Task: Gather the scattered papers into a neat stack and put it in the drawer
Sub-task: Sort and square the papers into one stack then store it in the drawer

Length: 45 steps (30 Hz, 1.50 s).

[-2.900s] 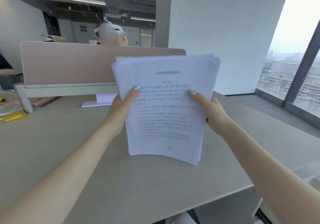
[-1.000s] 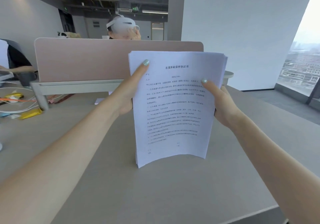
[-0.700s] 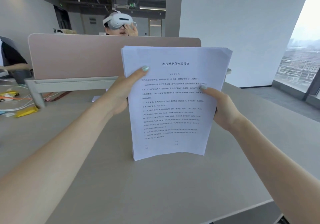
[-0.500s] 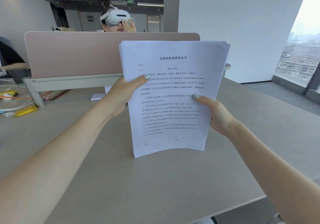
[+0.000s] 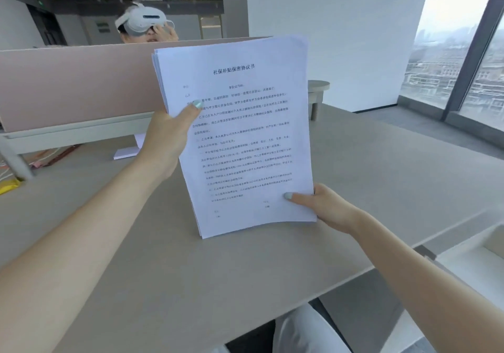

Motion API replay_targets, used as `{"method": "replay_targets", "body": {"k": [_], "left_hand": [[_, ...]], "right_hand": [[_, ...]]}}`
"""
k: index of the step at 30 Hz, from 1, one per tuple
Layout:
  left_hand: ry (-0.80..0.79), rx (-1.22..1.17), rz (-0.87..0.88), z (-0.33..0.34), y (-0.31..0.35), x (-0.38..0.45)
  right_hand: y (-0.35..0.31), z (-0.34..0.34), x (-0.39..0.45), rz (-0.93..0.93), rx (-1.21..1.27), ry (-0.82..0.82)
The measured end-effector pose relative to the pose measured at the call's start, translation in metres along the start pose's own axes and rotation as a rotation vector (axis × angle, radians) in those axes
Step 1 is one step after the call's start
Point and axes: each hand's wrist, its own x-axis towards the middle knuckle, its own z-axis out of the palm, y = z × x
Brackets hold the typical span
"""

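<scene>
A stack of white printed papers stands nearly upright over the grey desk, tilted a little to the left, its bottom edge at or just above the desktop. My left hand grips the stack's left edge about halfway up, thumb on the front sheet. My right hand holds the bottom right corner, thumb across the front. At the lower right, a pale open compartment sits beside the desk edge; I cannot tell whether it is the drawer.
A pink divider panel runs along the desk's far side, with a person wearing a white headset behind it. A white sheet lies under the divider. Cables and a yellow packet lie at far left. Windows stand on the right.
My right hand has slid from the stack's right edge down to its bottom right corner. The stack has tilted slightly left and the view has turned right, revealing the pale compartment.
</scene>
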Motion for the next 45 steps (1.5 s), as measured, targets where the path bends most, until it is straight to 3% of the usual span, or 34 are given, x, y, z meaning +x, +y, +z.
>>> {"method": "replay_targets", "body": {"k": [2,7,9,12,16,23,29,33,45], "left_hand": [[0.035,-0.109,-0.043,0.007,0.0,-0.005],[0.059,-0.383,-0.236,0.049,-0.014,-0.028],[0.037,-0.42,-0.305,0.078,-0.024,-0.039],[-0.014,-0.439,-0.376,0.126,-0.035,-0.059],[-0.113,-0.449,-0.466,0.194,-0.039,-0.092],[-0.468,-0.594,-0.608,0.296,-0.032,-0.15],[-0.645,-0.585,-0.863,0.379,-0.057,-0.2],[-0.596,-0.507,-1.077,0.429,-0.086,-0.221],[-0.429,-0.341,-1.436,0.528,-0.17,-0.222]], "right_hand": [[0.0,-0.016,-0.019,-0.024,0.122,0.075],[0.004,-0.038,-0.074,-0.047,0.833,0.33],[0.012,-0.037,-0.095,-0.069,0.97,0.386],[0.029,-0.03,-0.127,-0.076,0.942,0.463],[0.052,-0.045,-0.173,-0.076,0.875,0.734],[0.063,-0.132,-0.287,-0.061,0.628,1.199],[0.09,-0.21,-0.357,0.233,0.359,1.376],[0.118,-0.256,-0.361,0.416,0.425,1.352],[0.22,-0.32,-0.301,0.678,0.65,1.4]]}}
